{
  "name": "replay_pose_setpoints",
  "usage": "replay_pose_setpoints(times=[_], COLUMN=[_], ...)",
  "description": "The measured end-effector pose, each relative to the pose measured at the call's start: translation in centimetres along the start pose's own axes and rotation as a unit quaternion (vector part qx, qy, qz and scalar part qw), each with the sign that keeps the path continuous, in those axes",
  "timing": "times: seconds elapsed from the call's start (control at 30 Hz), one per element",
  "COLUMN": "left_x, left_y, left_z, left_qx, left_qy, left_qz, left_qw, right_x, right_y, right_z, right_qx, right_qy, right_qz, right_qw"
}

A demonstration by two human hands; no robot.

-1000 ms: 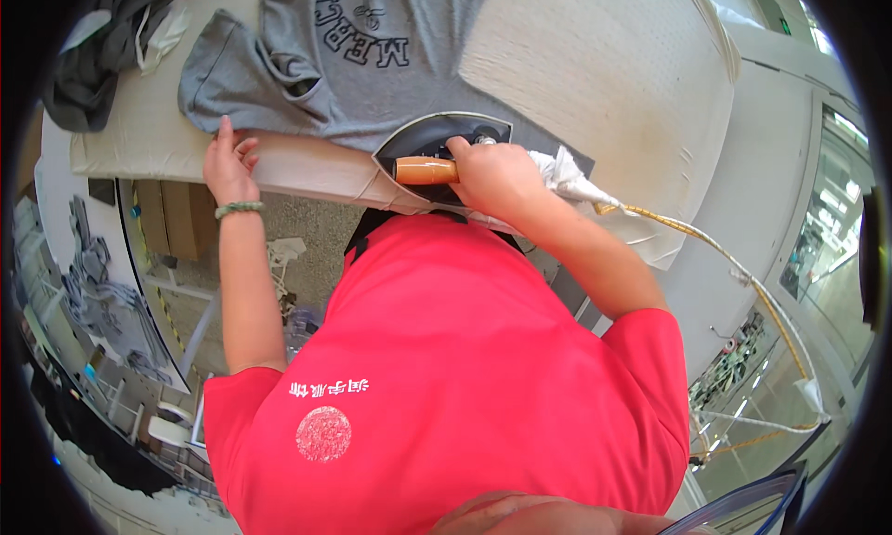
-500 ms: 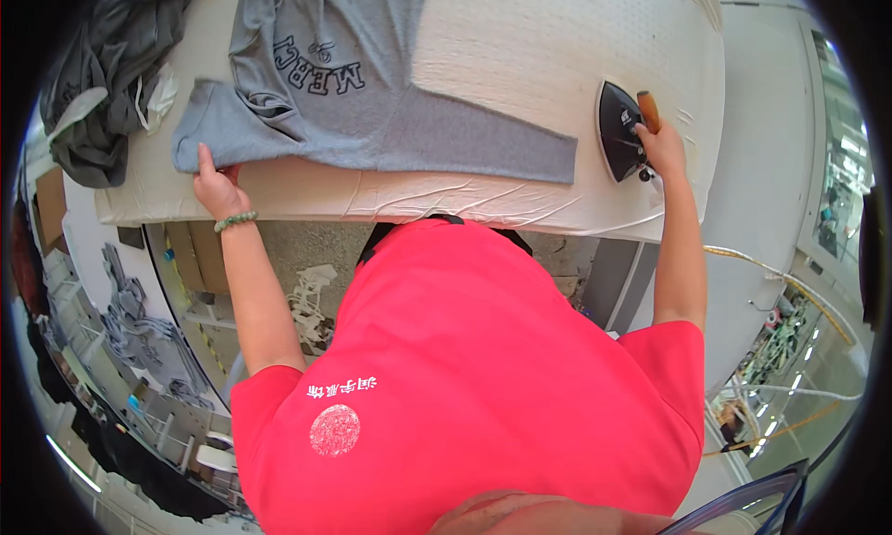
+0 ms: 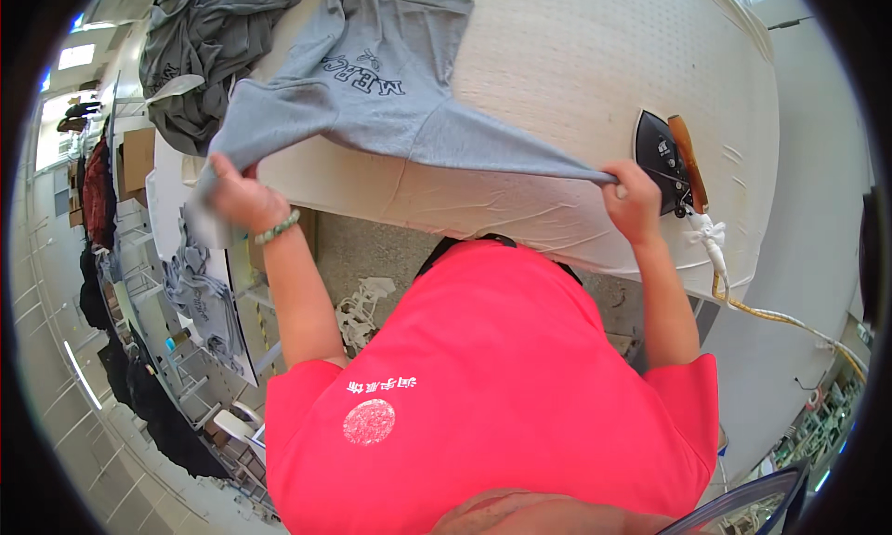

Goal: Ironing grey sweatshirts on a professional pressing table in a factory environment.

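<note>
A grey sweatshirt (image 3: pixel 381 117) with dark lettering lies across the padded ironing table, its two sleeves stretched toward me. My left hand (image 3: pixel 246 198), wearing a green bead bracelet, is closed on the end of the left-hand sleeve, which hangs partly past the table edge and is blurred there. In my right hand (image 3: pixel 636 202) the cuff of the other sleeve is gripped and pulled taut. Just beyond that hand, a black iron (image 3: pixel 662 158) with a wooden handle (image 3: pixel 688 161) rests on the table, untouched.
The ironing table (image 3: pixel 595 61) has a cream cover, wrinkled along its near edge. A heap of darker grey garments (image 3: pixel 200 66) sits at the far left. The iron's cord (image 3: pixel 771 312) runs off to the right. More grey garments (image 3: pixel 200 298) lie on a lower surface at left.
My right hand has let go of the iron and taken hold of the right sleeve's cuff. The sweatshirt's sleeves are now lifted and drawn toward me. The view has shifted leftward.
</note>
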State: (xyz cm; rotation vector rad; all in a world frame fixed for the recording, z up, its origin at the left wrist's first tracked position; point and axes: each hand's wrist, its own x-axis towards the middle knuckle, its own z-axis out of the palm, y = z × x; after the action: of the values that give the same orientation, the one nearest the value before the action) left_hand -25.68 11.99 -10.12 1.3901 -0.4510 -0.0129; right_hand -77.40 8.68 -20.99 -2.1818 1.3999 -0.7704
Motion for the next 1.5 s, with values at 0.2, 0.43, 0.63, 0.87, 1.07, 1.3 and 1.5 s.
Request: replay_pose_setpoints(times=[0.2,0.43,0.63,0.87,1.07,1.3,1.5], left_x=[-1.6,-4.2,-11.7,-10.6,-10.4,-9.4,-6.2], left_y=[11.8,4.5,-11.8,-11.6,-11.8,-11.0,-7.7], left_z=[1.7,14.1,8.4,5.8,6.0,6.6,8.3], left_qx=[-0.038,0.214,0.419,0.441,0.485,0.546,0.491], left_qy=[0.013,-0.332,-0.577,-0.529,-0.504,-0.502,-0.634], left_qz=[0.273,0.410,0.214,0.230,0.206,0.130,0.030], left_qw=[0.961,0.822,0.667,0.687,0.684,0.658,0.597], right_x=[-4.1,-15.4,-16.4,-6.5,0.9,2.0,2.0], right_y=[-0.5,8.7,3.1,0.8,2.7,2.5,2.0], right_z=[-9.1,-10.5,-8.2,-1.2,5.2,5.3,4.1], right_qx=[0.198,0.075,-0.255,0.043,-0.034,0.167,0.197], right_qy=[0.027,-0.093,-0.154,-0.005,-0.156,-0.189,-0.206], right_qz=[0.143,0.384,0.376,0.232,0.228,0.381,0.401], right_qw=[0.969,0.916,0.877,0.972,0.961,0.890,0.871])
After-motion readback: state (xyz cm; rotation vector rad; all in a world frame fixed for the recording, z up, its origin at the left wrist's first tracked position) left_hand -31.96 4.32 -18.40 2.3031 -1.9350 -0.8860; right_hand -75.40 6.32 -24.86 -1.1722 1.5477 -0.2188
